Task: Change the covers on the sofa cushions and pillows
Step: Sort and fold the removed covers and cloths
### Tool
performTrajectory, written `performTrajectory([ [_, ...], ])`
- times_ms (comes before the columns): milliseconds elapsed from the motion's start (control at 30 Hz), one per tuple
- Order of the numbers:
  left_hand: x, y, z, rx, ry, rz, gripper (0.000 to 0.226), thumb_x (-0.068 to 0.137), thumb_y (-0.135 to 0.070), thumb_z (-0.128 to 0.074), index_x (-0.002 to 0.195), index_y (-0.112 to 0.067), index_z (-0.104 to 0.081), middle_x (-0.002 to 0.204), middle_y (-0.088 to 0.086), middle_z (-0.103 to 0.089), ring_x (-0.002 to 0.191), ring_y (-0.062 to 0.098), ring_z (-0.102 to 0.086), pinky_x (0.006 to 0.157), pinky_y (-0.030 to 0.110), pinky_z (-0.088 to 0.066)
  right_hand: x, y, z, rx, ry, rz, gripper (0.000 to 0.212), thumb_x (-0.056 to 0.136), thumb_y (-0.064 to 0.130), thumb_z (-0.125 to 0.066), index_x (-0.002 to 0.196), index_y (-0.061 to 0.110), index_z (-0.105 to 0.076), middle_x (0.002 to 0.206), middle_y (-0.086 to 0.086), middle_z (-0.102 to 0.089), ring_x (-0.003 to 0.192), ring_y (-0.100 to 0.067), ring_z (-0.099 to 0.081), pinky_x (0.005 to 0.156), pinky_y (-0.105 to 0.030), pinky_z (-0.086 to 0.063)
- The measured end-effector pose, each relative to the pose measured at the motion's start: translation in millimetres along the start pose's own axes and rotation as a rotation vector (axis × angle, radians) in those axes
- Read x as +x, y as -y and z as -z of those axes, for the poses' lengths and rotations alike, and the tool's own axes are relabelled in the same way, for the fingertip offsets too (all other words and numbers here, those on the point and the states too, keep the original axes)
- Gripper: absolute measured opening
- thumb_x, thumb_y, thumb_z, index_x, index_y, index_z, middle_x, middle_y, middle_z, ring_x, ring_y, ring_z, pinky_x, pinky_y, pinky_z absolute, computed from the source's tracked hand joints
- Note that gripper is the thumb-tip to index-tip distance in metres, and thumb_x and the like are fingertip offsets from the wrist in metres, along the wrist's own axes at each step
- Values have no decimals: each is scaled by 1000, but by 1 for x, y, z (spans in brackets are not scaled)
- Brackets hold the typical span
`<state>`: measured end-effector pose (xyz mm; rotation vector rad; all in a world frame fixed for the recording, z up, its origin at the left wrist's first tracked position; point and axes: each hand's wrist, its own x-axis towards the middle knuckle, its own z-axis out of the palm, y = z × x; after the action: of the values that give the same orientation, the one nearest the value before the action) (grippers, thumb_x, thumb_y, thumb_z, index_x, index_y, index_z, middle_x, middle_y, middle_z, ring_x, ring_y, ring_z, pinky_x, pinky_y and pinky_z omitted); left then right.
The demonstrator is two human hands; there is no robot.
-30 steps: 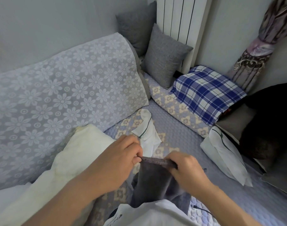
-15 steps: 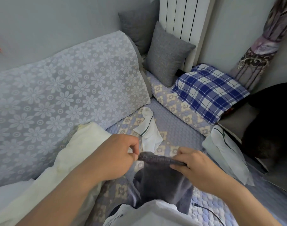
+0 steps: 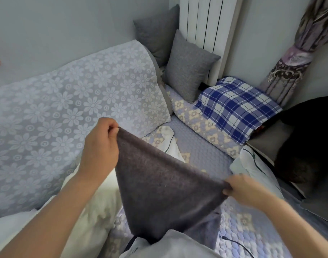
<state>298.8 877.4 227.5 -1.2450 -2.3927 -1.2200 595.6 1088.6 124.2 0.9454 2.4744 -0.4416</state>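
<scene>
I hold a dark grey knitted cushion cover (image 3: 159,187) spread out in front of me above the sofa seat. My left hand (image 3: 101,144) pinches its upper left corner, raised. My right hand (image 3: 241,187) pinches the opposite corner, lower and to the right. The cover hangs in a flat triangle down toward my lap. A bare cream pillow insert (image 3: 96,203) lies under my left forearm. Two white covers with dark piping lie on the seat, one in the middle (image 3: 170,144) and one at the right (image 3: 252,168).
The sofa back wears a pale floral lace cover (image 3: 66,112). Two grey cushions (image 3: 187,67) lean in the far corner by a white radiator (image 3: 206,21). A blue plaid pillow (image 3: 236,108) lies beyond, dark cushions (image 3: 308,142) at right. A thin black cable (image 3: 236,244) trails on the quilted seat.
My hands moved apart, the left one up and the right one out to the right, stretching the bunched grey cover into a wide flat sheet.
</scene>
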Motion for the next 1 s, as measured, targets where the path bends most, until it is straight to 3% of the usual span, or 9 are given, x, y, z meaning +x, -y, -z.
performTrajectory([
  [100,20,45,0,89,60,31,14,97,-1,-59,105,-9,-67,94,-3,-67,89,14,-60,81,6,-39,3,-12,34,271,-157,2,20,104,20,-50,91,23,-65,92,4,-68,88,-16,-64,79,-34,-51],
  [233,60,77,8,357,222,-171,20,92,3,-64,110,-3,-72,102,14,-71,96,36,-66,92,39,-47,0,-1,86,607,-266,139,30,104,14,-50,111,37,-68,101,18,-70,94,3,-62,82,-18,-47],
  [333,87,68,10,375,172,-148,18,95,0,-60,107,-5,-73,101,15,-70,97,37,-64,92,42,-47,-1,7,115,796,-638,157,33,99,10,-58,118,37,-65,105,21,-65,96,7,-57,81,-17,-44],
  [433,109,45,5,67,14,68,18,96,-5,-56,104,-14,-70,98,6,-68,92,23,-61,89,32,-46,-1,5,138,1006,-882,133,22,98,17,-62,107,36,-67,102,12,-68,96,-4,-62,86,-32,-51],
  [533,130,23,3,-598,38,363,23,99,-4,-51,90,-22,-62,88,1,-62,87,19,-60,96,45,-53,-8,2,163,1125,-953,146,6,97,32,-65,92,30,-69,88,7,-69,84,-10,-61,85,-40,-53],
  [667,131,15,2,-811,64,374,20,103,-7,-50,93,-19,-63,97,5,-63,95,22,-60,97,47,-55,-26,8,178,1078,-1091,97,15,99,21,-62,89,31,-68,85,8,-66,82,-7,-60,81,-28,-51],
  [800,79,43,7,-398,37,155,24,99,-13,-62,91,-36,-61,86,-10,-66,77,-6,-63,77,14,-52,-44,32,128,1067,-1083,-52,20,97,11,-62,97,30,-68,89,2,-68,80,-8,-61,74,-22,-47],
  [900,3,93,5,-304,270,229,17,92,-7,-69,91,-24,-66,80,-13,-71,73,-14,-62,66,2,-43,-57,43,37,1006,-927,-194,23,95,2,-61,95,24,-66,84,-2,-67,70,-4,-60,63,-15,-44],
  [1000,-79,150,-4,-199,619,377,20,89,-7,-73,88,-27,-73,88,-28,-71,82,-11,-65,70,2,-43,-78,52,-72,798,-627,-351,36,94,-1,-62,91,34,-62,92,5,-69,82,-9,-62,67,-22,-45],
])
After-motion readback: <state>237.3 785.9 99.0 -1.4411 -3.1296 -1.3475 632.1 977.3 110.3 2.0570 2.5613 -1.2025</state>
